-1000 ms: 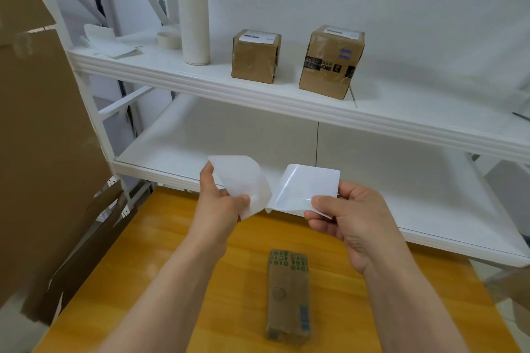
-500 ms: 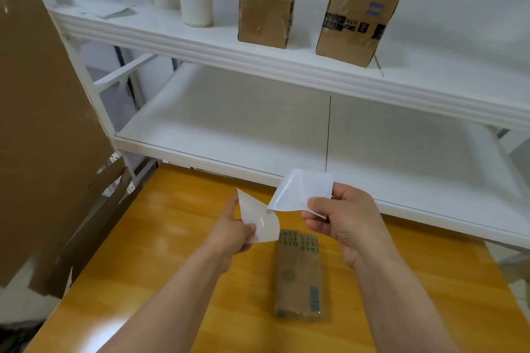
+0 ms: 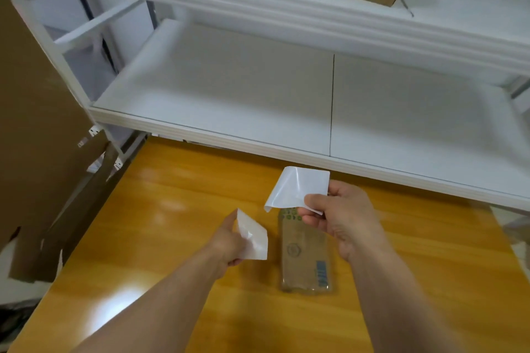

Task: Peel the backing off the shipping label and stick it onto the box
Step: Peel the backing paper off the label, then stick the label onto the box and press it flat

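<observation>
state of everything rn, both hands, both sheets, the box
left hand, pinching small white sheet
right hand, pinching glossy white curled sheet
both sheets, fully apart
long brown cardboard box, flat on orange wooden table, no sheet stuck on

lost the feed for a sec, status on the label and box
Left hand pinches one white sheet, right hand the glossy sheet. Sheets apart. Box flat on table, no label yet. Nothing blocking.

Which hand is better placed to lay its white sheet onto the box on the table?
The right hand: its glossy sheet overlaps the box at its far end, while the left hand holds the other sheet beside the box. Which sheet is the label, I cannot tell.
</observation>
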The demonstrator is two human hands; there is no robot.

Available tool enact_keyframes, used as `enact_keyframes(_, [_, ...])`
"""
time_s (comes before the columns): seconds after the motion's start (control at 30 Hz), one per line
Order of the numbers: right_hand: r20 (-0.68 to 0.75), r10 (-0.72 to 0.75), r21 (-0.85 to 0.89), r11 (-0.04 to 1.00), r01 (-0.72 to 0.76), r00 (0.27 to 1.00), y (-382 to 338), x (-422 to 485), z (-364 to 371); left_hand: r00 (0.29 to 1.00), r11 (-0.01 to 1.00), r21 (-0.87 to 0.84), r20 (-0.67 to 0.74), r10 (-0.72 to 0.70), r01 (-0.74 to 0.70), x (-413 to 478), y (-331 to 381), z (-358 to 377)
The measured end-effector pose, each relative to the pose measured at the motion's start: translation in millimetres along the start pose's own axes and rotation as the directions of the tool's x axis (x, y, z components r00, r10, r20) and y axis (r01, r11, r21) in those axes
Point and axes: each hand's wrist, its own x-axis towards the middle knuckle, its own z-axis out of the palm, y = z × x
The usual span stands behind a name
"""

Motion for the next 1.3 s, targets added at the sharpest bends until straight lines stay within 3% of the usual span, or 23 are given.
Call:
enact_keyframes(0.13, [-0.012, 0.016, 0.009, 1.000, -0.016, 1.000, 11, 8, 4, 0.997, 0.998, -0.036, 0.064, 0.044, -0.042, 13, -9, -2])
enact_keyframes(0.23, [-0.017, 0.015, 0.013, 1.000, -0.015, 1.000, 17, 13, 6, 0.998, 0.998, -0.043, -0.044, -0.045, 0.043, 25, -27, -8])
enact_keyframes(0.3, [-0.017, 0.021, 0.016, 1.000, -0.021, 1.000, 21, 17, 6, 0.985, 0.996, 0.030, -0.155, -0.076, 0.082, 39, -43, -12])
enact_keyframes(0.57, [-0.010, 0.025, 0.022, 0.999, -0.024, 1.000, 20, 17, 12, 0.952, 0.895, 0.408, -0.302, -0.053, 0.179, 25, -25, -17])
enact_keyframes(0.63, [-0.006, 0.011, 0.023, 1.000, -0.011, 1.000, 17, 15, 12, 0.956, 0.880, 0.455, -0.292, 0.003, 0.136, 21, -11, -14])
enact_keyframes(0.73, [-0.012, -0.008, 0.013, 1.000, 0.008, 1.000, 11, 12, 9, 0.946, 0.878, 0.476, -0.255, 0.200, -0.057, 8, 14, -8])
enact_keyframes(0.87, [-0.006, -0.043, 0.029, 0.999, 0.043, 0.999, 1, 6, 4, 0.806, 0.792, 0.493, -0.263, 0.531, -0.360, -28, 47, 0])
enact_keyframes(1.03, [-0.034, -0.073, 0.068, 0.995, 0.075, 0.997, -15, -4, -6, 0.550, 0.543, 0.523, -0.159, 0.820, -0.657, -70, 74, 8])
enact_keyframes(1.2, [-0.033, -0.131, 0.089, 0.987, 0.134, 0.991, -32, -19, -18, 0.254, 0.238, 0.646, -0.069, 0.965, -0.726, -100, 97, 22])
enact_keyframes(1.3, [-0.011, -0.152, 0.104, 0.983, 0.153, 0.988, -42, -28, -24, 0.149, 0.127, 0.698, -0.030, 0.988, -0.705, -114, 111, 27])
